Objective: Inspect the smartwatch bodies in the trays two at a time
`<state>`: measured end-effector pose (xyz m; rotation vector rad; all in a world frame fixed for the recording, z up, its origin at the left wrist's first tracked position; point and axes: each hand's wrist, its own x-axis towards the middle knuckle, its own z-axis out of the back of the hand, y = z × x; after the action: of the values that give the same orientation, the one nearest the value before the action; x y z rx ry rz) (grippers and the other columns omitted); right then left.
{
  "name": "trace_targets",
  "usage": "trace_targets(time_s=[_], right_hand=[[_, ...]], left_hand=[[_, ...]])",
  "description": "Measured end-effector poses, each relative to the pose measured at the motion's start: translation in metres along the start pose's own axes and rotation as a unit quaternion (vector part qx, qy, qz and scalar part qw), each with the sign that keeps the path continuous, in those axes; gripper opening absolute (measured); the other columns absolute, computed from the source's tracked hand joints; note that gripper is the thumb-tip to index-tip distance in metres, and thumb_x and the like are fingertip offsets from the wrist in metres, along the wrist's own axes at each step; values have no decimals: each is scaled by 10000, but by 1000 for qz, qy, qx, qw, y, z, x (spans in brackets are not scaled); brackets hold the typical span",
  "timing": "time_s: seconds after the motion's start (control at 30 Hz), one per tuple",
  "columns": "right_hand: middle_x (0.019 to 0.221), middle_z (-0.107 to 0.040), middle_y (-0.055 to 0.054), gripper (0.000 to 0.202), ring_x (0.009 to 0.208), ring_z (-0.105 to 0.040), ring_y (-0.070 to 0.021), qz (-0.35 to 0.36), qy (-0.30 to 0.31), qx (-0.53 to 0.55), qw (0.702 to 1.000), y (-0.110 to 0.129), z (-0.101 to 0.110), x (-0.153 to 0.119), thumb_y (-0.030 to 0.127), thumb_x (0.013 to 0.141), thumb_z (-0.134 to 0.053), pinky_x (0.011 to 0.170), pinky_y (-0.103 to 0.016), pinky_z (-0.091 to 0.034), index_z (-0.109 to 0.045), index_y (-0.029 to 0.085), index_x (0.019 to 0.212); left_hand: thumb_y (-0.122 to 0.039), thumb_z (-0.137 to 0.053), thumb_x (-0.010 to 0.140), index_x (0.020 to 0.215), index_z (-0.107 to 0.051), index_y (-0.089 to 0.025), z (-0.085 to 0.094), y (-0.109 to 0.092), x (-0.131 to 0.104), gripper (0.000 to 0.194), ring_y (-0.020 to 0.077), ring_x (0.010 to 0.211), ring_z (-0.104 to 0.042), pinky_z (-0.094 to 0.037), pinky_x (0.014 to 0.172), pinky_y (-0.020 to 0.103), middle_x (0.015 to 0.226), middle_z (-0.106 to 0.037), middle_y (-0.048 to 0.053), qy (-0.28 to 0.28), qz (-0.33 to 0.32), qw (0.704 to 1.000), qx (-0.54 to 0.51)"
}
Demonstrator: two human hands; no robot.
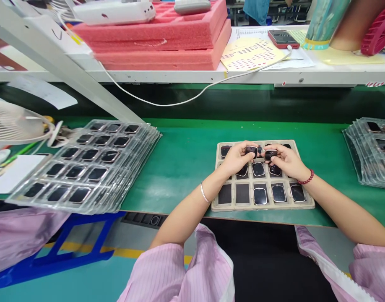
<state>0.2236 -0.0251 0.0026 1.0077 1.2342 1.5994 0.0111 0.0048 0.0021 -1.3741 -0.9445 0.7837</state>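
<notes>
glossy dark watch faces (pixel 260 196), clear shiny plastic trays (pixel 109 167), smooth green tabletop (pixel 176 167), matt pink foam (pixel 161 42)

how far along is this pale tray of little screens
Partway, I'd judge. Already done: three square screens sit in the near row of the pale tray, with more behind. In hand: the left hand holds a dark piece, the right hand a second piece. Apparently left: the near row's two leftmost cells, showing no framed screen. The hands hide some cells.
</notes>
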Motion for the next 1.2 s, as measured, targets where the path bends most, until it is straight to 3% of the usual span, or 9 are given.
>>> trace_targets(time_s=[0.23,0.4,0.6,0.77,0.97,1.2], right_hand=[[1124,-715,-81,346,829,-712,-204,1,-3,-6,1000,-2,0,-1,234,817,-627,713,-350,-619,-634,235,1163],[1183,-692,-90,377,1056,-689,-254,28,-7,3,1000,-2,-1,0,235,782,-682,850,-380,-610,-630,227,1155],[1042,-736,-84,339,792,-727,-201,-2,7,-6,1000,-1,1,0,264,823,-649,754,-369,-627,-634,208,1158],[1143,-712,-78,403,899,-721,-212,30,7,2,1000,-3,2,1,195,781,-657,789,-357,-617,-626,233,1181],[1090,-731,-76,371,798,-724,-200,-2,1,-10,1000,-6,4,1,185,828,-594,665,-322,-609,-632,226,1195],[1231,-678,-77,487,946,-710,-227,42,4,-14,999,-11,5,1,104,760,-586,695,-324,-608,-619,252,1223]], left_hand=[[-65,-593,681,1103,-622,-167,2,7,1,435,212,1046,-644,-530,855,301,1096,-683,78,-4,-22,999,36],[-63,-584,671,1108,-610,-164,2,10,2,449,207,1029,-647,-535,849,305,1104,-679,77,2,-24,999,26],[-67,-602,677,1109,-609,-158,2,9,3,442,200,992,-661,-531,847,307,1077,-685,75,6,-23,999,29],[-44,-579,656,1096,-613,-162,3,13,4,457,194,995,-656,-545,828,297,1103,-671,71,6,-35,999,22],[-36,-563,656,1102,-608,-167,4,17,4,466,195,1008,-650,-555,835,304,1129,-664,72,12,-37,999,23],[-51,-551,647,1097,-613,-166,3,17,6,468,208,1028,-648,-561,812,304,1151,-658,81,18,-45,999,17]])
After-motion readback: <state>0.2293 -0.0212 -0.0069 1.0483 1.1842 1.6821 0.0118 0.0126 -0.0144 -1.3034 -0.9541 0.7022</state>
